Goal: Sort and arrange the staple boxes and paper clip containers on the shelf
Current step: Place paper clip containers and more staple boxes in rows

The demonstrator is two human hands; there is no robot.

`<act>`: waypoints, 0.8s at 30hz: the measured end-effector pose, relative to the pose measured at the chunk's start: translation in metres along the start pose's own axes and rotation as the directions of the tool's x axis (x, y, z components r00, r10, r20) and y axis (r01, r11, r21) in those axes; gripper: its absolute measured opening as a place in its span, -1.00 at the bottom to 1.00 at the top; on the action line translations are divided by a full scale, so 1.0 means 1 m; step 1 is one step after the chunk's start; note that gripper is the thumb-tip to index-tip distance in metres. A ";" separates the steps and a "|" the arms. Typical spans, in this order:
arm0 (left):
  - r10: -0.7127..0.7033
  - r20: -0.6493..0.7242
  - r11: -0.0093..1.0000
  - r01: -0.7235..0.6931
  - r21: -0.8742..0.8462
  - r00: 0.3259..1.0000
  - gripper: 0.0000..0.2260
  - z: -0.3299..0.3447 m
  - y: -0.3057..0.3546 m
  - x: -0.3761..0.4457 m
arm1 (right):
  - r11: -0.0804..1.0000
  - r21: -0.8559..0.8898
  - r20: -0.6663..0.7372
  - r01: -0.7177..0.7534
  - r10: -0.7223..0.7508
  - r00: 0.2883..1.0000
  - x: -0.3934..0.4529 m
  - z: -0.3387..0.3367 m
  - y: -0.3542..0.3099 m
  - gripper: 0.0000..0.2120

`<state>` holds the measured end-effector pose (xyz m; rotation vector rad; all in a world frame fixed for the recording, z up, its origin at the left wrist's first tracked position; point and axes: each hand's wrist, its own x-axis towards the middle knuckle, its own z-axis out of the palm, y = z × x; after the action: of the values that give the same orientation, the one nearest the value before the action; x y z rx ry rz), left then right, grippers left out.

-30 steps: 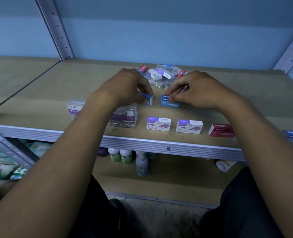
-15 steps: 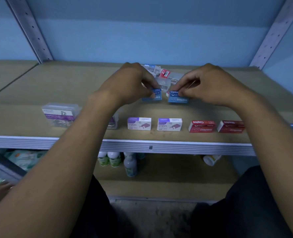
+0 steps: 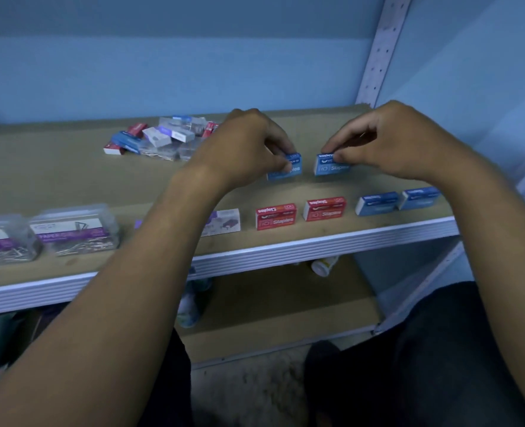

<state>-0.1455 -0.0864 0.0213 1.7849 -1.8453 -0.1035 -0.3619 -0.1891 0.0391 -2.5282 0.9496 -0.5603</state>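
Observation:
My left hand (image 3: pixel 249 146) pinches a blue staple box (image 3: pixel 287 169) and my right hand (image 3: pixel 387 140) pinches a second blue staple box (image 3: pixel 330 164); both boxes are just over the shelf board (image 3: pixel 55 180). Along the front edge stand two clear paper clip containers (image 3: pixel 73 231), a white-and-purple staple box (image 3: pixel 224 220) partly behind my left forearm, two red staple boxes (image 3: pixel 299 212) and two more blue staple boxes (image 3: pixel 396 201). An unsorted pile of boxes and clear containers (image 3: pixel 162 137) lies at the back left.
A perforated metal upright (image 3: pixel 381 47) rises at the shelf's back right corner by the blue wall. The white metal shelf lip (image 3: pixel 286 251) runs along the front. Bottles (image 3: pixel 324 266) lie on the lower shelf (image 3: pixel 270 306).
Both hands, each with its blue box, have shifted right along the shelf. The view has swung right, bringing two blue boxes at the front right into sight.

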 end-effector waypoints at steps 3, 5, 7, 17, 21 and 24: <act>0.027 0.015 0.999 -0.027 -0.040 1.000 -0.81 0.015 0.014 0.011 | 0.998 -0.003 -0.015 -0.056 0.056 0.998 -0.011 -0.010 0.014 -0.86; 0.050 0.025 0.996 -0.049 -0.068 0.998 -0.81 0.024 0.024 0.017 | 0.996 -0.001 -0.023 -0.089 0.089 0.996 -0.018 -0.015 0.022 -0.86; 0.067 0.028 0.994 -0.065 -0.087 0.997 -0.80 0.032 0.032 0.024 | 0.994 -0.006 -0.036 -0.113 0.113 0.993 -0.025 -0.021 0.029 -0.85; 0.113 0.068 0.989 -0.105 -0.102 0.991 -0.81 0.062 0.065 0.038 | 0.983 -0.016 -0.083 -0.183 0.181 0.980 -0.047 -0.035 0.064 -0.83; 0.113 0.084 0.987 -0.102 -0.123 0.990 -0.81 0.068 0.071 0.041 | 0.980 -0.010 -0.091 -0.200 0.199 0.976 -0.051 -0.036 0.074 -0.82; 0.132 0.084 0.985 -0.121 -0.121 0.988 -0.81 0.072 0.073 0.043 | 0.978 0.001 -0.079 -0.210 0.210 0.975 -0.053 -0.035 0.080 -0.83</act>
<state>-0.2409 -0.1422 0.0067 1.6040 -1.9707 -0.2427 -0.4582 -0.2163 0.0180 -2.3871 1.2315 -0.5947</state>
